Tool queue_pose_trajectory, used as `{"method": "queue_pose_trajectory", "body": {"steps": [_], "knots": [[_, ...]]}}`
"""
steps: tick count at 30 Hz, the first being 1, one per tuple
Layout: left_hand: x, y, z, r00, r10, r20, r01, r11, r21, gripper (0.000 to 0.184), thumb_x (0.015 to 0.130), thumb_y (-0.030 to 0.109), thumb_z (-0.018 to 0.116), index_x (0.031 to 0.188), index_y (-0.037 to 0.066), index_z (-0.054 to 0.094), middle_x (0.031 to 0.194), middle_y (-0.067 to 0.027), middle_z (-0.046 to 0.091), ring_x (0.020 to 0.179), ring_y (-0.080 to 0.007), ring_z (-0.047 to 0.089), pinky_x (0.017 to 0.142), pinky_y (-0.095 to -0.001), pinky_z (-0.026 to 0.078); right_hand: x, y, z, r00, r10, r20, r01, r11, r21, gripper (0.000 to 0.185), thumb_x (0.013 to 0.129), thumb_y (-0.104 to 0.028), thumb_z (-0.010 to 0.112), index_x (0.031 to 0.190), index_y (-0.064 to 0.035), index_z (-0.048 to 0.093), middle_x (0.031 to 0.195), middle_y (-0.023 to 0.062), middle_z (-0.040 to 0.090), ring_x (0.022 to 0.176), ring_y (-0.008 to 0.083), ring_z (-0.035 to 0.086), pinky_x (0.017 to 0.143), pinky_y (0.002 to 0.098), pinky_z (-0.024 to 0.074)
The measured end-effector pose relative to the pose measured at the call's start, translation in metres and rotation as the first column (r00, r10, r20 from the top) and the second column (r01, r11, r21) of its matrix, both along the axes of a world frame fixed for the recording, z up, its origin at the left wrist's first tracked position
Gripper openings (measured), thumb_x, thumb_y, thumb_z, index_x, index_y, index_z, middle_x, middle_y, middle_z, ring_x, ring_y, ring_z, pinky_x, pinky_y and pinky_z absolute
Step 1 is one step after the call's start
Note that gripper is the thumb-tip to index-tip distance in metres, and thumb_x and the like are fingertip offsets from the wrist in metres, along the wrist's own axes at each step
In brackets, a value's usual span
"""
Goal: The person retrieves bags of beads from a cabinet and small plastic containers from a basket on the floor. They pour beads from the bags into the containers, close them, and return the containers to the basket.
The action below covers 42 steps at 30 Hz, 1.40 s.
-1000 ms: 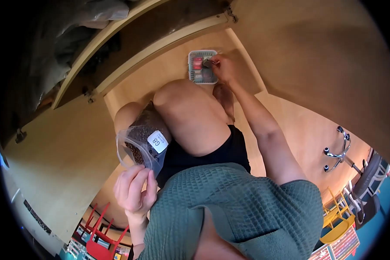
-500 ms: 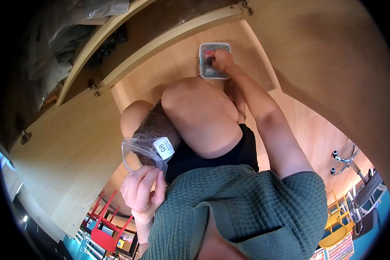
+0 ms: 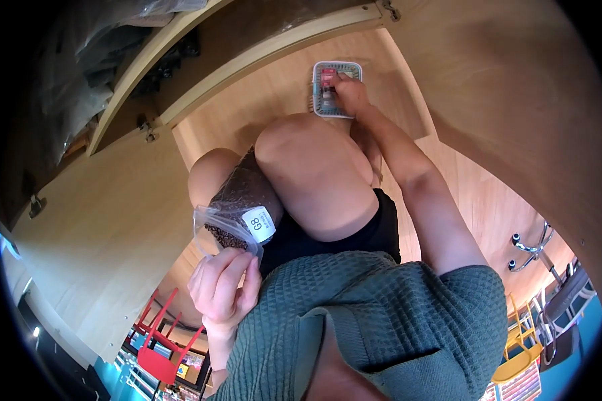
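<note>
My left hand (image 3: 224,286) pinches the open top of a clear plastic bag (image 3: 247,190) of small dark brown beads or grains. The bag leans between my thighs and carries a white label (image 3: 258,224) reading "G8". My right hand (image 3: 352,95) reaches down into a small white and pale-blue basket (image 3: 361,71) on the wooden floor. Its fingers are closed at the edge of a small pink-and-grey item (image 3: 328,79) whose kind I cannot make out. My palm hides part of the basket's contents.
An open cabinet (image 3: 274,43) with plastic bags (image 3: 90,73) inside stands ahead, its doors (image 3: 107,234) spread to both sides. Behind me are a red chair (image 3: 160,361), a yellow chair (image 3: 515,354) and a chrome chair base (image 3: 532,248).
My right hand has shifted slightly within the basket, and more of the pink-and-grey item shows beside its fingers. My left hand keeps its pinch on the bag. The view has shifted a little.
</note>
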<state>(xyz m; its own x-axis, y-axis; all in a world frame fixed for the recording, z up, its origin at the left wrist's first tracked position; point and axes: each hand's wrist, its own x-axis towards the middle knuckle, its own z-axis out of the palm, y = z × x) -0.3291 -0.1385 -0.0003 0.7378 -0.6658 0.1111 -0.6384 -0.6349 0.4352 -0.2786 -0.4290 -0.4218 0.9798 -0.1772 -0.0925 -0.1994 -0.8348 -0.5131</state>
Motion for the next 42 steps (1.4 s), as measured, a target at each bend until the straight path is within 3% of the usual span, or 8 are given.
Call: {"method": "queue_pose_trajectory", "body": {"steps": [13,19,25,31,34,38,40,42], "knots": [[-0.003,0.000,0.000,1.000,0.016,0.015,-0.016,1.000,0.019,0.020,0.069,-0.001,0.080,0.085,0.003,0.071,0.077,-0.0089,0.067,0.063,-0.0224,0.064,0.057,-0.0307,0.051,-0.004,0.014,-0.033,0.987,0.027,0.161,-0.006,0.991,-0.130,0.028,0.077,-0.003,0.064,0.102,-0.0118,0.070,0.107,0.0119,0.067,0.096,0.0336,0.066,0.082,0.0428,0.0548],[-0.003,0.001,0.002,1.000,-0.015,0.012,0.015,0.999,0.047,0.022,0.067,0.005,0.083,0.085,0.005,0.070,0.079,-0.0087,0.067,0.064,-0.0222,0.064,0.058,-0.0306,0.050,-0.002,0.004,-0.015,0.991,-0.110,-0.082,0.124,0.973,0.194,0.033,0.076,-0.010,0.069,0.108,-0.0164,0.072,0.111,0.0114,0.069,0.098,0.0331,0.067,0.086,0.0413,0.0548],[-0.004,-0.002,0.006,0.998,-0.047,0.042,0.044,0.997,0.069,0.024,0.065,0.008,0.085,0.083,0.004,0.069,0.078,-0.0081,0.065,0.063,-0.0224,0.062,0.056,-0.0318,0.050,-0.019,-0.007,-0.001,0.937,-0.338,0.093,0.305,0.917,0.258,0.026,0.080,-0.002,0.067,0.104,-0.0091,0.073,0.097,0.0143,0.071,0.089,0.0291,0.069,0.081,0.0359,0.0556],[-0.012,0.007,0.006,0.997,-0.062,0.037,0.059,0.996,0.072,0.022,0.066,0.004,0.083,0.083,0.003,0.069,0.079,-0.0085,0.065,0.062,-0.0228,0.062,0.056,-0.0313,0.050,-0.018,-0.015,0.033,0.769,-0.639,-0.018,0.467,0.541,0.700,0.015,0.094,-0.006,0.064,0.106,-0.0003,0.071,0.089,0.0069,0.073,0.082,0.0134,0.067,0.078,0.0286,0.0550],[-0.018,0.009,0.006,0.998,-0.036,0.048,0.034,0.998,0.047,0.020,0.067,0.000,0.080,0.083,0.002,0.068,0.080,-0.0092,0.066,0.063,-0.0235,0.063,0.057,-0.0309,0.052,-0.004,0.006,0.160,0.809,-0.587,0.006,0.285,0.401,0.871,0.018,0.094,-0.004,0.063,0.110,-0.0006,0.071,0.093,0.0062,0.074,0.087,0.0135,0.069,0.082,0.0277,0.0545],[-0.027,0.012,0.010,0.998,0.045,0.055,-0.043,0.999,-0.023,0.019,0.067,-0.004,0.076,0.082,0.002,0.068,0.080,-0.0099,0.066,0.065,-0.0244,0.065,0.061,-0.0303,0.054,0.011,0.051,0.270,0.781,-0.227,0.582,-0.424,0.492,0.760,0.027,0.097,-0.006,0.057,0.123,-0.0028,0.066,0.117,0.0087,0.070,0.109,0.0170,0.065,0.094,0.0294,0.0508],[-0.029,0.012,0.018,0.997,0.071,0.039,-0.069,0.996,-0.065,0.019,0.066,-0.004,0.075,0.083,0.002,0.068,0.080,-0.0097,0.066,0.065,-0.0240,0.065,0.061,-0.0304,0.054,0.012,0.085,0.306,0.792,-0.029,0.610,-0.568,0.332,0.753,0.029,0.099,-0.008,0.055,0.125,-0.0031,0.064,0.121,0.0096,0.068,0.113,0.0187,0.063,0.096,0.0313,0.0500],[-0.031,0.019,0.029,0.998,-0.001,0.063,0.005,0.998,-0.067,0.018,0.068,-0.009,0.070,0.084,-0.001,0.067,0.083,-0.0105,0.065,0.069,-0.0198,0.061,0.063,-0.0273,0.050,0.009,0.111,0.315,0.795,0.125,0.593,-0.587,-0.085,0.805,0.025,0.100,-0.012,0.056,0.121,-0.0037,0.067,0.117,0.0087,0.069,0.106,0.0162,0.065,0.092,0.0281,0.0509]]}}
